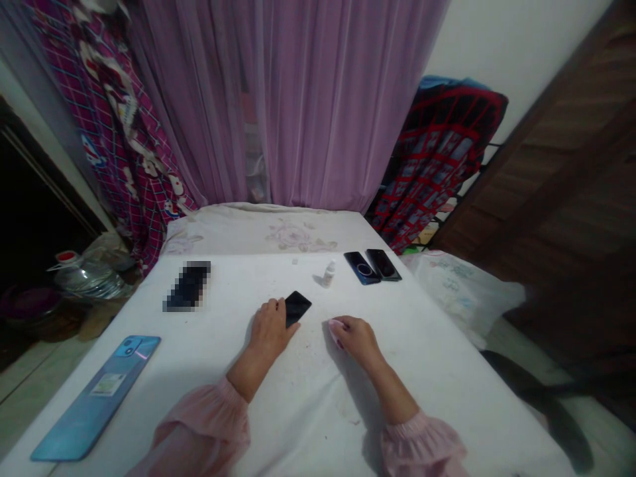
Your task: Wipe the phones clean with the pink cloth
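My left hand (269, 329) is closed around the lower end of a black smartphone (297, 307), whose dark face points up just above or on the white cloth. My right hand (358, 338), to the right of the phone, pinches a small pink cloth (336, 331). Beyond both hands stands a small white bottle (328, 273), upright. Two dark phones lie side by side at the right: a blue one with a ring mark (362, 268) and a black one (383, 265). Far to the left lies a blue phone (102, 401), back up.
A dark, pixelated object (189, 286) lies at the table's left. The white cloth (298, 411) covers the table. A tiny pale square (295, 261) sits near the back. Beside the right edge is a plastic bag (462, 291); a large water bottle (87, 278) stands on the left.
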### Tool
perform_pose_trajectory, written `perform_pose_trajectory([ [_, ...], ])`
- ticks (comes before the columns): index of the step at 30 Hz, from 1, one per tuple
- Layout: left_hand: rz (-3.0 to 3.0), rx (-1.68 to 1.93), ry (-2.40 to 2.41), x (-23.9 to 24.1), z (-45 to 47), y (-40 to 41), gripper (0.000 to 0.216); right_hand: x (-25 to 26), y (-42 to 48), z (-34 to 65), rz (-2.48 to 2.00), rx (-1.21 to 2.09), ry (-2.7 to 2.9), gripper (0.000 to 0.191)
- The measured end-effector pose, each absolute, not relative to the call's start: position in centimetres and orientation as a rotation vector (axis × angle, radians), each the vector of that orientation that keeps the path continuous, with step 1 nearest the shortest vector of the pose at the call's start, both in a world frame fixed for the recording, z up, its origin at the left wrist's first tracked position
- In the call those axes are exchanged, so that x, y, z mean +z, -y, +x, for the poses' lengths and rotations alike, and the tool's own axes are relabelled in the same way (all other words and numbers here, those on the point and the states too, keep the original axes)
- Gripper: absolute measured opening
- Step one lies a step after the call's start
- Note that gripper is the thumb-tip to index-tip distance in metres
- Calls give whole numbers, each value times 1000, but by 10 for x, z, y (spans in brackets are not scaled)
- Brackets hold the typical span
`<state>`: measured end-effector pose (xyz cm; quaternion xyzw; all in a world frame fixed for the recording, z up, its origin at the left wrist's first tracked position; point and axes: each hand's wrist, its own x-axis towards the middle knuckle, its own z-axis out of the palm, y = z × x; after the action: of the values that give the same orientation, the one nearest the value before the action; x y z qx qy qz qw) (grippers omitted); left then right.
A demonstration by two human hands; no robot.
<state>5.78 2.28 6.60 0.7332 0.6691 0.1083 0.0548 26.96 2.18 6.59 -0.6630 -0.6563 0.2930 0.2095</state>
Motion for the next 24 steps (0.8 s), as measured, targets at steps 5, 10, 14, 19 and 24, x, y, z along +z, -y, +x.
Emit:
perform_pose_trajectory([
  [5,2063,277,-2008,72,60,-2,59,56,-41,263,-1741,890,1686,40],
  [10,2204,406,-1734,65,55,10,47,62,-59,244,-1760,736,1825,34],
  [14,2450,426,-1524,59,28,-8,38,73,-77,222,-1765,567,2048,31],
  [19,2726,392,-1243,44,5,-30,42,77,-99,186,-1780,522,2152,30],
  [24,2736,397,-1272,33,7,-30,43,73,-105,169,-1825,491,2213,29],
])
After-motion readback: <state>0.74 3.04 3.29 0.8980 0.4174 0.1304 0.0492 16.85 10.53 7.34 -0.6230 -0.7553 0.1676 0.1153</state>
